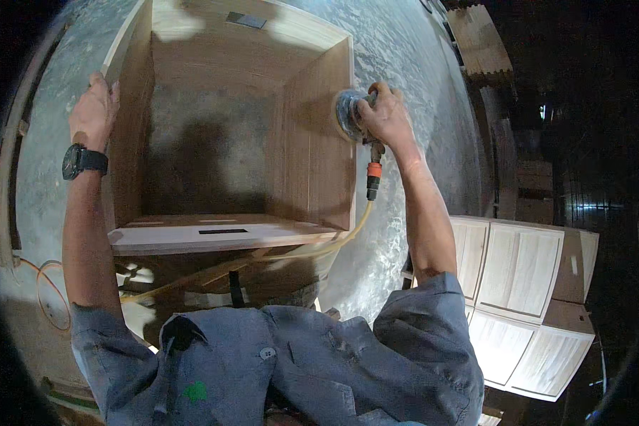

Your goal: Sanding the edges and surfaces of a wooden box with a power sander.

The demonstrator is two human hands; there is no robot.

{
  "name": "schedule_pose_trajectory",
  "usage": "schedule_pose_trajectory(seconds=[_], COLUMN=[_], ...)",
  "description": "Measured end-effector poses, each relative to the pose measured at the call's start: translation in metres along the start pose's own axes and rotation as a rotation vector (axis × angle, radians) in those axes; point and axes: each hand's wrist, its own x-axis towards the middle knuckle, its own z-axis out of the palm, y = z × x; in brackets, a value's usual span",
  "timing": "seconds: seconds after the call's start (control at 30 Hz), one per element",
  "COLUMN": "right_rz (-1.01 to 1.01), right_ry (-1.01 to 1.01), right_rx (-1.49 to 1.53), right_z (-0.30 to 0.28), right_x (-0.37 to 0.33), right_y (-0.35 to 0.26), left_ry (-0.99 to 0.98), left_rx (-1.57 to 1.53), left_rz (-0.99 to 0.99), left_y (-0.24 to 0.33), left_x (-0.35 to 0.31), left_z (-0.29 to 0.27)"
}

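A large open wooden box (309, 153) stands before me, its four walls rising around a shadowed grey middle. My right hand (388, 113) grips a round air sander (349, 115), whose pad lies against the top edge or outer face of the right wall; which of the two I cannot tell. An orange and black hose coupling (373, 179) hangs below the tool and leads into a yellow air hose (358, 231). On the left wall's edge rests my left hand (94, 110), fingers bent over the rim. A black watch (85, 162) is on that wrist.
The box sits on a grey, dust-streaked surface (433, 128). The yellow hose runs across between my body and the near wall, which has a dark slot (222, 231). Pale panelled wooden cabinets (515, 273) stand at the lower right. An orange hose loop (48, 298) lies at the left.
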Motion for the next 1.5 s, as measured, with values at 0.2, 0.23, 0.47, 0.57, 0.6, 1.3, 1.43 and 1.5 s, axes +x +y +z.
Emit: schedule_pose_trajectory(seconds=[0.2,0.23,0.47,0.57,0.6,1.3,1.43,1.5], right_rz=[0.015,0.011,-0.015,0.016,0.006,-0.193,-0.238,-0.018], right_ry=[-0.005,-0.002,0.042,-0.004,-0.007,0.089,0.050,0.010], right_rx=[0.026,0.026,0.045,0.036,0.064,-0.080,-0.157,0.015], right_z=[0.005,0.006,0.007,0.003,0.002,0.036,0.047,0.018], right_x=[0.020,0.022,0.029,0.035,0.039,0.126,0.143,0.124], right_y=[0.016,0.018,0.017,0.013,0.014,0.049,0.055,0.009], left_ry=[0.008,0.015,0.011,0.057,0.020,0.036,-0.068,-0.030], left_rx=[-0.018,-0.031,-0.016,-0.051,-0.033,-0.024,-0.008,0.006], left_rz=[-0.004,0.005,-0.004,0.013,-0.008,-0.012,-0.028,-0.038], left_y=[-0.005,-0.008,-0.003,-0.006,-0.003,0.003,-0.010,-0.003], left_x=[0.003,0.005,0.000,-0.001,-0.002,-0.003,0.001,-0.007], left_z=[0.009,0.013,0.003,0.008,0.003,0.001,0.011,0.000])
